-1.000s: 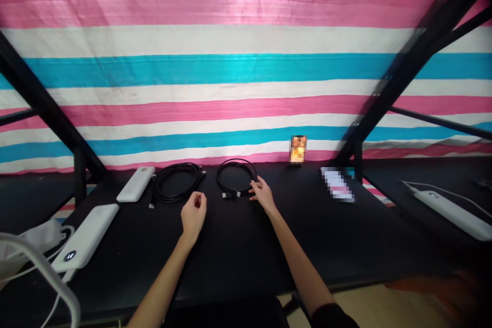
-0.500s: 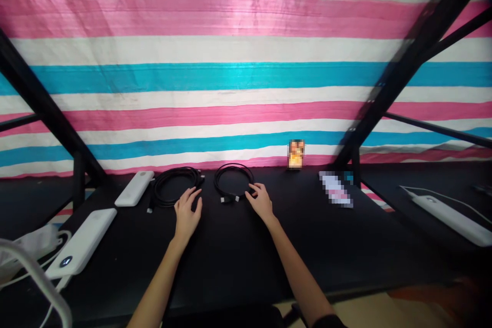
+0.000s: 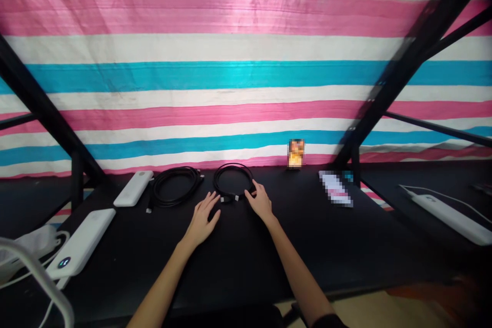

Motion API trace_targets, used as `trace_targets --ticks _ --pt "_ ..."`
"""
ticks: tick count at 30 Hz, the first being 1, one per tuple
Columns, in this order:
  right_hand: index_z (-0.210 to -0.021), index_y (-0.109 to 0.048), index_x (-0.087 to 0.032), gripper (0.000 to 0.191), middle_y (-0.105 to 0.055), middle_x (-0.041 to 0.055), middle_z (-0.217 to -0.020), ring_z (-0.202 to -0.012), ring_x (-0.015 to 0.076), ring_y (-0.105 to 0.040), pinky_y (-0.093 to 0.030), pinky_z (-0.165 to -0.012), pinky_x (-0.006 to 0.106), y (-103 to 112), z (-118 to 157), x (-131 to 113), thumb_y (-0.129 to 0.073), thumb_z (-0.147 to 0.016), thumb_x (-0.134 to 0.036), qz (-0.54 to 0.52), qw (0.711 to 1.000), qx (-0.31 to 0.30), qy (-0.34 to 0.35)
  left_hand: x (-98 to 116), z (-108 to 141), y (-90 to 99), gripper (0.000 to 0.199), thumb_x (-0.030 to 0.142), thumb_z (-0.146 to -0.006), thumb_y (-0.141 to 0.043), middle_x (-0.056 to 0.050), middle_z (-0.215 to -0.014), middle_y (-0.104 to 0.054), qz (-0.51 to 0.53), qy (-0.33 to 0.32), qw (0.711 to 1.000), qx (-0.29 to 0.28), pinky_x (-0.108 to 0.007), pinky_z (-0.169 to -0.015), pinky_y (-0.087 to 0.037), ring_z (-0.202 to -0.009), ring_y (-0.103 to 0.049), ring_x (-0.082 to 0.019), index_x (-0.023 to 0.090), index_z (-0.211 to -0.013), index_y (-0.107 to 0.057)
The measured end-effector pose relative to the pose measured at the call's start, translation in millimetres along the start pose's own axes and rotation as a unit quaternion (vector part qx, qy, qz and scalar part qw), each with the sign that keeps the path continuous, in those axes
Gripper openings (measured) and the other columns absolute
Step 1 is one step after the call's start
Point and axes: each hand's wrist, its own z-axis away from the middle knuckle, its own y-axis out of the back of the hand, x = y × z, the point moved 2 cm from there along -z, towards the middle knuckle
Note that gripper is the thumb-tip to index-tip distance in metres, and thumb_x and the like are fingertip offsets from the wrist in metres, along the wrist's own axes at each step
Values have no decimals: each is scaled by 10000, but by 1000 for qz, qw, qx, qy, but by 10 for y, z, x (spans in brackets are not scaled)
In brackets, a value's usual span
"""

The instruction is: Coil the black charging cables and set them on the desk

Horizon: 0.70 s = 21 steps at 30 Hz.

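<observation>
Black table | small cable coil | power bank beside large coil

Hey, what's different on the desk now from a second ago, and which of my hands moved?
Your left hand uncurled, dipped toward the larger black coil, then shifted right, its fingertips now beside the plugs of the smaller black coil. No clear grasp or release shows. Your right hand stayed at the smaller coil's right edge; both coils and the white power banks stayed put.
</observation>
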Motion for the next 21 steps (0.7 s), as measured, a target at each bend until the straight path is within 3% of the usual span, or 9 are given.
trace_targets --ticks 4,11,15,21 --pt "-1338 -420 -170 556 -547 85 -1192 -949 204 -601 -453 -777 315 13 -26 -7 -497 -838 -399 10 999 2 -34 60 2 -74 475 418 -913 -300 -21 -1470 -251 -1 -9 999 -36 -443 -1126 -215 -1384 -135 -177 307 -1374 -277" --pt "-1362 -388 -218 585 -519 58 -1243 -881 173 -620 -468 -744 298 -12 -15 -2 -516 -820 -399 32 999 12 -7 72 -48 -154 550 466 -908 -267 -24 -1502 -134 -24 -14 999 -43 -441 -1151 -171 -1392 -68 -180 300 -1416 -136" --pt "-1311 -456 -246 504 -479 40 -1312 -848 145 -613 -471 -754 296 -27 -18 7 -511 -824 -365 30 999 14 26 72 -117 -195 577 481 -897 -298 -58 -1508 -87 -27 0 1000 -11 -449 -1153 -165 -1392 -71 -196 268 -1416 -162" --pt "-1061 -642 -288 286 -474 1 -1332 -842 144 -615 -469 -735 300 -11 -2 -1 -530 -806 -357 15 999 16 37 11 -331 -215 532 450 -893 -332 -121 -1502 -86 -1 107 992 61 -467 -1123 -230 -1387 -104 -248 260 -1387 -280"
